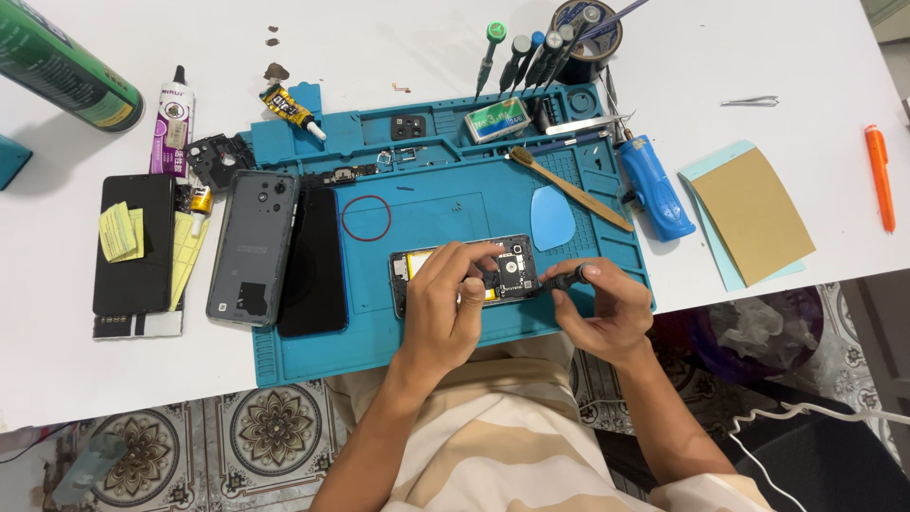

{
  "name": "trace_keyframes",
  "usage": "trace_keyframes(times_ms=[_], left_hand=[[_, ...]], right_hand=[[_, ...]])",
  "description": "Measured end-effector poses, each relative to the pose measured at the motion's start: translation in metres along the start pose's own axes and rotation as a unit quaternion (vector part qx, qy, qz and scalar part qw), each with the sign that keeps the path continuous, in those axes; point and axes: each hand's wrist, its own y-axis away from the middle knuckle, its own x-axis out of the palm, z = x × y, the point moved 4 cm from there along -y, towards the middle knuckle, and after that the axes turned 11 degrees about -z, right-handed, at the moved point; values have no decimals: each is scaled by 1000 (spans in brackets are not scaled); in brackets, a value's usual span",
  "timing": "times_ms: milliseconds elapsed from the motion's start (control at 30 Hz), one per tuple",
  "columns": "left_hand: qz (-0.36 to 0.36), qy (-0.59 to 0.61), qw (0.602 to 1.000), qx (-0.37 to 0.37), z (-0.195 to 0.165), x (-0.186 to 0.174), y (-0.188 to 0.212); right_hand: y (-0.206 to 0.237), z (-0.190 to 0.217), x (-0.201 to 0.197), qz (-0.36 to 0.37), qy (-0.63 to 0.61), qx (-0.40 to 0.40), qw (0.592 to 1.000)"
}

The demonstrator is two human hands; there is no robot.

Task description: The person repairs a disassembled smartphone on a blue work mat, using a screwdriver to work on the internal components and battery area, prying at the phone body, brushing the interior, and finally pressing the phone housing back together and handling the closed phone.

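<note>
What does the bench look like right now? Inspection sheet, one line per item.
Surface: white table with a blue work mat on it.
Job's things: opened phone on the mat, under both hands.
Clutter: grey back cover, dark phone, glue tube, blue pick, brush, screwdriver row, tweezers, orange pen.
Hands: left hand steadies the phone; right hand holds a dark screwdriver to it.
Cables: white cable at lower right, off the table.
Surroundings: patterned floor tiles.
</note>
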Motion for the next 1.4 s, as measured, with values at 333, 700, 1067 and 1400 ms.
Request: trace_keyframes(times_ms=[333, 700, 1067, 1400], left_hand=[[23, -41, 999, 2, -6, 1, -3], [27, -36, 999, 7, -8, 1, -4], [28, -39, 999, 4, -7, 1, -4], [28, -48, 998, 5, -7, 1, -4]], right_hand=[[-1, 0, 1, 4, -4, -3, 1000], [1, -1, 0, -6, 9, -19, 1000], [-6, 6, -1, 17, 29, -28, 999], [-8, 5, 2, 24, 14, -19, 999]])
